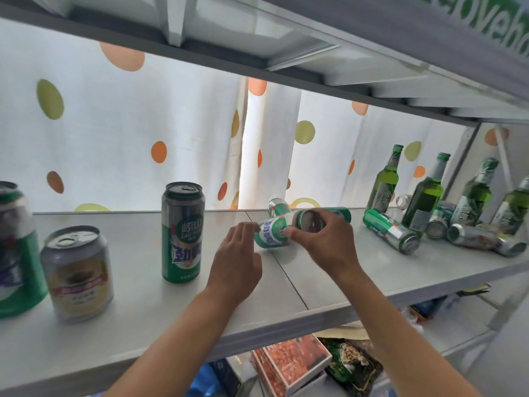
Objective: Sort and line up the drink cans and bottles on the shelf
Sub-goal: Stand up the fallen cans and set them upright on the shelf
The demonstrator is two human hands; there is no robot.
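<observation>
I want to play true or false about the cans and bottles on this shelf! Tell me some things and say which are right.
1. The tall green can with the blue lettering stands upright. True.
2. The right hand grips a green and white can lying on its side. True.
3. The green glass bottles all lie flat on the white shelf. False: the four in view stand upright at the right.
4. The short silver and yellow can is to the right of the tall green can. False: it stands to its left.
5. The left hand holds a bottle. False: its fingertips touch the lying can.
</observation>
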